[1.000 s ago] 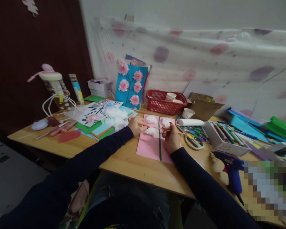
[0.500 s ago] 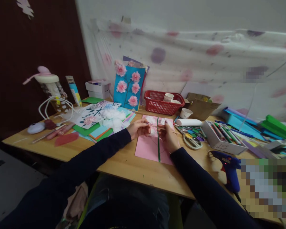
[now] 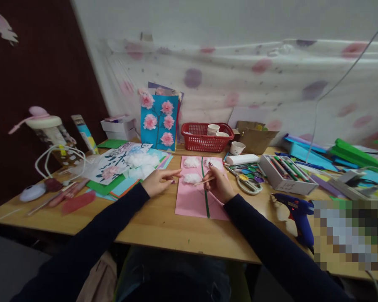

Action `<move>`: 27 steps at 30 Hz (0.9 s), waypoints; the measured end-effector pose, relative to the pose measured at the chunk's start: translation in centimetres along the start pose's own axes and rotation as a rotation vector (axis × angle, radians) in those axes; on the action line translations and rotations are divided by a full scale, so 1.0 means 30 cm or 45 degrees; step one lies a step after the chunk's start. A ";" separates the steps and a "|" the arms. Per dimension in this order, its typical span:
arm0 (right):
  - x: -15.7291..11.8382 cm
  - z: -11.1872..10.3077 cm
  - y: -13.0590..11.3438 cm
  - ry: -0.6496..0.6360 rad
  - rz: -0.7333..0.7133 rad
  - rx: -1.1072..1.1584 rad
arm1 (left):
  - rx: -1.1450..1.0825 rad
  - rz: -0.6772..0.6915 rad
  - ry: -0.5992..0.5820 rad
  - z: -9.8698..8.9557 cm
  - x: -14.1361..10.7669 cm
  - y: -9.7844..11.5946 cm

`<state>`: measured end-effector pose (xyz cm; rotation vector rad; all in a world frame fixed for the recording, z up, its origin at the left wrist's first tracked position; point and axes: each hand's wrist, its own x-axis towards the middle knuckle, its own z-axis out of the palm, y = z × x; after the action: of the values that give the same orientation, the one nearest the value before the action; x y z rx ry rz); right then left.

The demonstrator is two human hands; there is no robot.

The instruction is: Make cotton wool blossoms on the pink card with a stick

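Observation:
A pink sheet of paper (image 3: pixel 189 203) lies on the table with a dark green strip (image 3: pixel 206 201) running down it. White cotton tufts sit on it: one at the upper left (image 3: pixel 191 162), one below it (image 3: pixel 192 178), and another at the upper right partly behind my fingers. My right hand (image 3: pixel 219 183) is over the sheet, pinching a thin wooden stick (image 3: pixel 208 180) whose tip reaches the lower left tuft. Just off the sheet's left edge, my left hand (image 3: pixel 159 182) is open and empty, index finger stretched toward the tufts.
Loose cotton (image 3: pixel 141 162) lies on coloured papers to the left. Behind stand a blue flower picture (image 3: pixel 159 113) and a red basket (image 3: pixel 204 144). On the right are scissors (image 3: pixel 250 187), a box of pens (image 3: pixel 290 180) and a blue glue gun (image 3: pixel 299 216).
My left hand has drawn back to the left, off the pink sheet, with its fingers straightened. My right hand still holds the stick, now pointing at the lower left tuft. The view has shifted slightly right.

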<state>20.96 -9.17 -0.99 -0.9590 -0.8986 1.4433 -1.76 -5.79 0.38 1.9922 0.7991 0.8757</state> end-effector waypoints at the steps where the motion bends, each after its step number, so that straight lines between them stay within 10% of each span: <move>1: -0.006 0.007 0.001 -0.016 -0.002 0.006 | 0.052 0.001 0.039 0.013 -0.015 0.004; 8: -0.057 0.058 0.015 -0.237 -0.097 -0.036 | 0.220 0.095 0.072 0.079 -0.088 0.078; 15: -0.058 0.056 0.020 -0.222 -0.130 -0.003 | 0.683 0.580 0.234 0.089 -0.105 0.062; 27: -0.080 0.097 0.036 -0.108 -0.128 0.152 | 1.211 0.754 0.498 0.103 -0.097 0.077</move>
<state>17.97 -11.69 -0.70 -0.7586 -0.8994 1.4433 -0.43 -10.43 0.13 3.0416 0.9630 1.4280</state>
